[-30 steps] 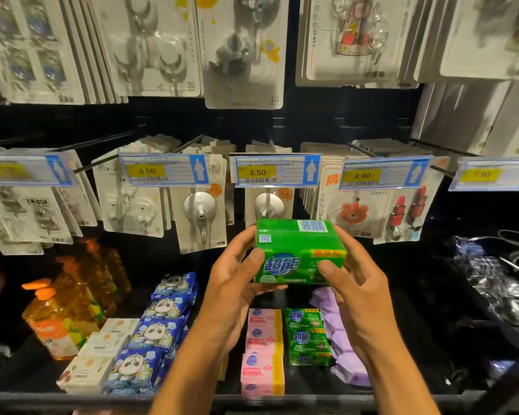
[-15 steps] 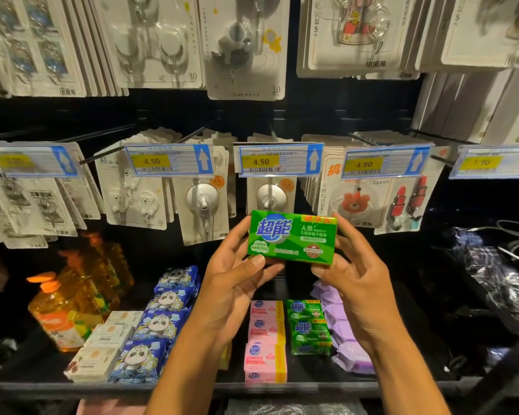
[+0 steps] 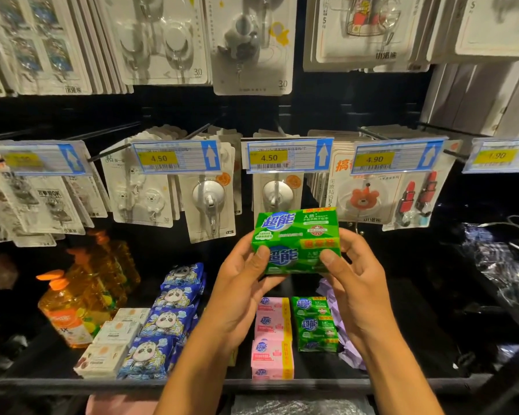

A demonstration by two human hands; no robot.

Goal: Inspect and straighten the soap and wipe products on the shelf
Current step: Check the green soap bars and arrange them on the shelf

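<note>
I hold a green soap pack (image 3: 297, 235) up in front of the hanging hooks, above the shelf. My left hand (image 3: 243, 283) grips its left end with the thumb on the front face. My right hand (image 3: 354, 280) grips its right end the same way. Both a top label and a front label of the pack face me. Below on the black shelf (image 3: 192, 384) lie a row of pink soap packs (image 3: 271, 336), a row of green soap packs (image 3: 316, 324), purple packs (image 3: 333, 298) partly hidden by my right wrist, blue panda wipe packs (image 3: 168, 322) and white soap boxes (image 3: 114, 339).
Orange liquid bottles (image 3: 72, 304) stand at the shelf's left. Carded hooks (image 3: 210, 202) hang on pegs behind price tags (image 3: 288, 155) just above my hands. Crinkled silver packets (image 3: 504, 265) fill the right side. More carded goods hang on the top row.
The green pack has been tipped over in my hands, from showing its barcode side, to one flat label, to two labelled faces now. Both hands kept their grip.
</note>
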